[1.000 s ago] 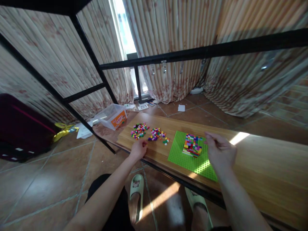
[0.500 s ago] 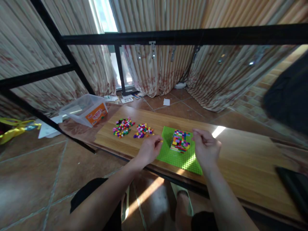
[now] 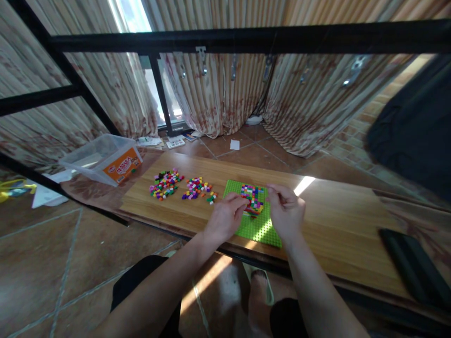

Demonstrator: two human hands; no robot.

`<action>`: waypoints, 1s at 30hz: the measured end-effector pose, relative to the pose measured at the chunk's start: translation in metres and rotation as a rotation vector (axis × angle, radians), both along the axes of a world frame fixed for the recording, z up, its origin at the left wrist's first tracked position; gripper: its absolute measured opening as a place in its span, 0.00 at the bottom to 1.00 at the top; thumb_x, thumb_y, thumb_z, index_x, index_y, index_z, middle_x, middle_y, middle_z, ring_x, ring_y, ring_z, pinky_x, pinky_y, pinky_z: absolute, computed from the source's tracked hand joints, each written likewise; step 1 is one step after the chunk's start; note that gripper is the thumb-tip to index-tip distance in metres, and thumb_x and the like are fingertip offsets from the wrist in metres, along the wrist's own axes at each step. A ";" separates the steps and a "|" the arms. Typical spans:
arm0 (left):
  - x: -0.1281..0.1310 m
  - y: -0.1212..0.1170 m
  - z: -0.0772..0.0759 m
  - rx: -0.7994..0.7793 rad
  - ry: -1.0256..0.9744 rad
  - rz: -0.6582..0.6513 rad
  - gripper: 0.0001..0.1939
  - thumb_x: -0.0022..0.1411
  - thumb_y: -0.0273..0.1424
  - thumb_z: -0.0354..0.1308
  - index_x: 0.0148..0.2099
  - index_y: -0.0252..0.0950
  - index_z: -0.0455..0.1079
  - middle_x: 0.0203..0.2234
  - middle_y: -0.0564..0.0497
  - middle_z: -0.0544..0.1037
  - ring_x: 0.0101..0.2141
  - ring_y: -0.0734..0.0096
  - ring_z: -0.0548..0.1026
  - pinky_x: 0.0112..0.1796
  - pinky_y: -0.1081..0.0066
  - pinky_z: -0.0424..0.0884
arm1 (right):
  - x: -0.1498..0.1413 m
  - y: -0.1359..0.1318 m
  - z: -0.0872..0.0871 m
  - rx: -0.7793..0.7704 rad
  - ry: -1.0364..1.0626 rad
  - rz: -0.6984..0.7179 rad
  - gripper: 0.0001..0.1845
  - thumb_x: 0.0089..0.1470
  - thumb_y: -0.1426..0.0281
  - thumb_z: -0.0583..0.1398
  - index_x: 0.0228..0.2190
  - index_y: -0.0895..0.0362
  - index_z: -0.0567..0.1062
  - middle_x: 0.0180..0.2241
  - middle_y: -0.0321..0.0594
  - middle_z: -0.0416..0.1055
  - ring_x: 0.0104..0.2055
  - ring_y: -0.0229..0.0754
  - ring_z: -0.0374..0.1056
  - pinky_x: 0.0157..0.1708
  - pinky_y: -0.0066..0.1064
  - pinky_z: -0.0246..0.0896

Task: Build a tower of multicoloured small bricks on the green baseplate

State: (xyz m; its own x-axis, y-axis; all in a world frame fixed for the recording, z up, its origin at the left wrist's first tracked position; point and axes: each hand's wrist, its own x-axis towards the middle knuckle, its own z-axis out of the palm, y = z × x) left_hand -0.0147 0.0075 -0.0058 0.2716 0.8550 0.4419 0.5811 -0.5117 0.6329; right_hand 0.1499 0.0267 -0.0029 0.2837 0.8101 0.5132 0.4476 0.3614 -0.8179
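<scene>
My left hand (image 3: 227,216) is closed in a pinch at the left side of a block of stacked toy bricks (image 3: 252,195), its fingertips hiding part of the block. What is in that pinch is too small to make out. The many-coloured block stands on a green studded baseplate (image 3: 252,230). Over the plate's right edge, my right hand (image 3: 287,209) is also closed, thumb and forefinger together beside the block. Whatever those fingers hold, if anything, cannot be told. Left of the plate lies a pile of small loose bricks (image 3: 195,187).
Another pile of loose bricks (image 3: 165,183) lies further left on the wooden board (image 3: 334,225). A clear plastic bin (image 3: 95,159) with an orange label stands beyond it. At the right end is a dark flat object (image 3: 412,267). A black metal frame (image 3: 225,40) crosses behind.
My left hand has moved right, from the plate's left edge to the brick block. My right hand stays near the plate's right side. The view has shifted slightly.
</scene>
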 end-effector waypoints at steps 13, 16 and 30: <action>0.007 0.003 0.000 0.057 0.017 0.043 0.10 0.61 0.27 0.53 0.42 0.39 0.73 0.37 0.50 0.75 0.39 0.71 0.72 0.40 0.71 0.69 | -0.003 -0.005 0.004 -0.003 -0.038 0.039 0.10 0.54 0.66 0.57 0.32 0.55 0.77 0.32 0.40 0.74 0.31 0.39 0.70 0.29 0.31 0.66; 0.008 0.003 0.000 0.048 0.025 0.063 0.11 0.60 0.26 0.53 0.46 0.38 0.71 0.36 0.50 0.75 0.39 0.69 0.73 0.40 0.70 0.70 | -0.004 -0.005 0.005 0.006 -0.028 0.059 0.10 0.54 0.67 0.56 0.32 0.55 0.77 0.31 0.40 0.74 0.30 0.39 0.70 0.30 0.31 0.66; 0.009 0.003 -0.006 0.072 0.005 0.076 0.17 0.61 0.26 0.52 0.53 0.40 0.65 0.38 0.51 0.78 0.41 0.69 0.74 0.45 0.66 0.70 | -0.004 -0.002 -0.004 -0.192 0.011 0.145 0.17 0.46 0.61 0.62 0.39 0.56 0.77 0.39 0.43 0.72 0.37 0.43 0.69 0.37 0.38 0.67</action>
